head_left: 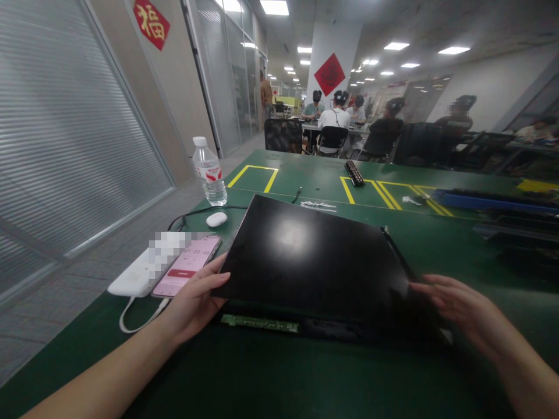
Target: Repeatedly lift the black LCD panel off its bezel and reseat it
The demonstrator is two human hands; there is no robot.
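A glossy black display panel point(301, 256) is tilted in front of me, with a bright reflection on its face. My left hand point(203, 297) grips its left edge, thumb on top and fingers underneath. At the right edge, my right hand point(458, 308) has its fingertips on the panel's side; the hand is slightly blurred and its lower fingers are partly hidden. A narrow green circuit board point(259, 323) shows below the near edge. Dark parts lie around and beneath the panel, too dim to make out.
Left on the green table point(305, 378) are a phone point(187, 266), a white power bank point(144, 265) with a cable, a white earbud case point(216, 219) and a water bottle point(210, 174). Farther back lie a black strip point(354, 173) and, rightward, a long blue piece point(493, 201). People sit beyond.
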